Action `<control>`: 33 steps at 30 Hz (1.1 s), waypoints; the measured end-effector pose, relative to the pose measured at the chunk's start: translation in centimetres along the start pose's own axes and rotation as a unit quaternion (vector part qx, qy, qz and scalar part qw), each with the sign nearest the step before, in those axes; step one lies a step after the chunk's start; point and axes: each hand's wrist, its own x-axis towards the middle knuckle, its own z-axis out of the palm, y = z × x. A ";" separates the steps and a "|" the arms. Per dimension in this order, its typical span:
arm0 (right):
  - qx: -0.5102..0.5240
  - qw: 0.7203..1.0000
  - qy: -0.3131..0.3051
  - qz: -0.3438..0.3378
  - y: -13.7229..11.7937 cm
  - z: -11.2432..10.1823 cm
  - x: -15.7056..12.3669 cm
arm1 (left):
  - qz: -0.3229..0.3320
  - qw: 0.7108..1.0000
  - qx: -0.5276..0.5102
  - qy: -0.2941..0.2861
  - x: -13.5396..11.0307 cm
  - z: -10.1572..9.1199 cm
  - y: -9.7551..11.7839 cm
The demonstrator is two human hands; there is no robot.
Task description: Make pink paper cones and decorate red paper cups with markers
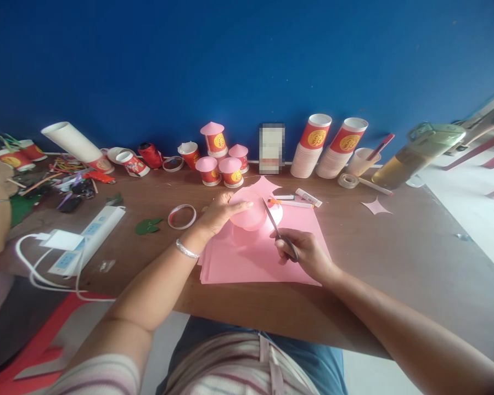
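Over the sheets [251, 266], your left hand [223, 215] pinches the disc [247, 213] and your right hand [304, 252] grips the scissors [275, 223] by its edge; a slipping pinch could make any cut stray.

White charger [65, 240] on power strip [107, 220], left; lidded bottle [414, 156], right; blue wall [239, 66] behind
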 end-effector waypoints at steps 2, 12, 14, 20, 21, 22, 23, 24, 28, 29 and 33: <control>0.000 1.000 -0.001 0.000 0.0 0.0 0.0 | 0.000 1.000 0.003 0.004 0.0 0.0 0.0; -0.008 1.000 -0.003 -0.009 -0.1 0.1 -0.1 | 0.010 1.000 -0.001 0.013 0.0 0.2 0.1; -0.014 1.000 -0.003 -0.012 -0.1 0.1 -0.1 | 0.013 1.000 0.000 0.006 0.0 0.1 0.1; -0.008 1.000 -0.003 -0.005 -0.1 0.1 -0.1 | 0.007 0.999 -0.012 0.038 0.1 0.2 0.0; -0.008 1.000 -0.002 -0.005 -0.1 0.1 -0.1 | 0.005 0.999 -0.016 0.048 0.1 0.2 0.0; -0.008 1.000 -0.002 -0.005 0.0 0.1 -0.1 | 0.004 0.998 -0.019 0.055 0.2 0.2 0.0; -0.007 1.000 -0.002 -0.005 0.0 0.1 -0.1 | 0.004 0.998 -0.021 0.058 0.2 0.3 0.0; -0.006 1.000 -0.001 -0.005 0.1 0.1 0.0 | 0.005 0.998 -0.021 0.057 0.2 0.3 0.0; 0.006 1.000 0.002 -0.004 0.2 0.2 0.0 | 0.012 0.999 -0.010 0.031 0.2 0.3 0.1; 0.009 1.000 0.003 -0.004 0.2 0.2 0.0 | 0.011 1.000 -0.007 0.020 0.2 0.2 0.1; 0.007 1.000 0.002 -0.003 0.2 0.3 0.0 | 0.008 1.000 -0.005 -0.004 0.2 0.1 -0.1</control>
